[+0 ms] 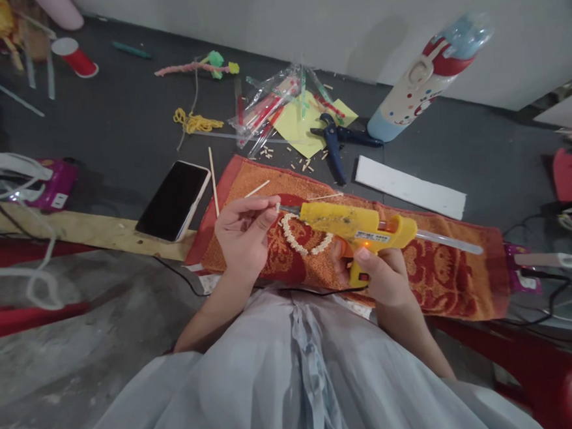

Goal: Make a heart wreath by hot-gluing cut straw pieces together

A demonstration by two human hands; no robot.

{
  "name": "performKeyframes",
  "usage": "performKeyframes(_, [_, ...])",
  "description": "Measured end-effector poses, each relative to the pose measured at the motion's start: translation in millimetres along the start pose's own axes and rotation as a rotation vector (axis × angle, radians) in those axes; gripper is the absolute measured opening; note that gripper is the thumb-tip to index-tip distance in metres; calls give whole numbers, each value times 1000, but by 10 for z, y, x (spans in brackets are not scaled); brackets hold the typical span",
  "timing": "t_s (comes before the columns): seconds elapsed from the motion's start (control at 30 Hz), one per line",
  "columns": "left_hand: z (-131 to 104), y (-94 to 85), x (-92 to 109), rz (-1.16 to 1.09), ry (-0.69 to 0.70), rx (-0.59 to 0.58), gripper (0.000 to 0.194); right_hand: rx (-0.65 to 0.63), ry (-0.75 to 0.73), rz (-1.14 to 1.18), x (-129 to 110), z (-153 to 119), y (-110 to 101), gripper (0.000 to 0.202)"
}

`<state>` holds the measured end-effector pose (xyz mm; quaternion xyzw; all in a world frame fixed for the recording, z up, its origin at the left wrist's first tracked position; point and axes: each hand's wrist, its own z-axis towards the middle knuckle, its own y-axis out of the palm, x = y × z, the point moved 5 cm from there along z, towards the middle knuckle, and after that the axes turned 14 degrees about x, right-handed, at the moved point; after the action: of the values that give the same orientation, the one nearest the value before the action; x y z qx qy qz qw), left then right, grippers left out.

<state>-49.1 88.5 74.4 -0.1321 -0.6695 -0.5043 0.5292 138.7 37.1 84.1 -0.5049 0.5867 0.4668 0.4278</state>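
My right hand (pixel 385 274) is wrapped round the handle of a yellow glue gun (pixel 340 218), with a clear glue stick (pixel 449 241) poking out of its back and an orange light glowing on its side. The nozzle points left, at the fingertips of my left hand (pixel 242 234). Those fingers pinch a tiny pale piece (pixel 278 208), too small to make out well, close to the nozzle tip. Below the gun, a ring of small pale pieces (pixel 292 241) lies on the orange and red towel (pixel 446 268); the gun hides part of it.
Left of the towel lies a phone (pixel 173 201), with a thin wooden stick (pixel 213 180) beside it. Beyond are blue cutters (pixel 333 147), yellow paper (pixel 294 130), plastic packets (pixel 269 108) and short stick bits. A bottle (pixel 424 84) stands back right, near a white strip (pixel 410 186).
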Motion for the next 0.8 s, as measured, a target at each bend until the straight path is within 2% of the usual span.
performKeyframes(0.37, [12, -14, -47, 8, -1, 21, 28, 38, 50, -55, 41, -25, -25, 40])
performKeyframes(0.5, [38, -32, -78, 4, -19, 33, 30, 46, -7, -90, 13, -6, -114, 36])
performKeyframes(0.63, [79, -68, -117, -23, -30, 42, 26, 148, -137, -268, -77, 91, -454, 31])
performKeyframes(0.7, [102, -102, -152, -18, -36, 47, 26, 212, -205, -510, -94, 167, -701, 32])
performKeyframes(0.8, [130, -166, -232, 22, -60, 55, 31, 399, -316, -1063, -89, 286, -1097, 32])
